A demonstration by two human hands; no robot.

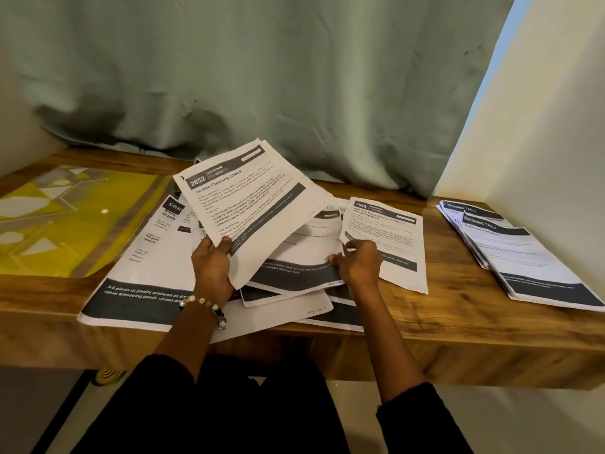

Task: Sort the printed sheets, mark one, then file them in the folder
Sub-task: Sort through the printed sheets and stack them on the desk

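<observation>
Head view showed my left hand (212, 269) gripping the raised "Screen Cleaning Check" sheet (252, 204) while my right hand (357, 264) pinched a sheet edge in the loose pile (203, 299) on the surface (458, 322); I judged separating one sheet at a time best. I counted one yellow folder (65, 217) at left, one loose pile mid-surface, one sorted stack (523, 257) at right.

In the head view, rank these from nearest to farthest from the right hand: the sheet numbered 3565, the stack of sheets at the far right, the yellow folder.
From the right hand:
1. Sheet numbered 3565: right at the hand, its fingers on the near-left edge.
2. Stack of sheets: far right of the wooden desk, apart from the hand.
3. Yellow folder: far left, beyond the left hand.
</observation>
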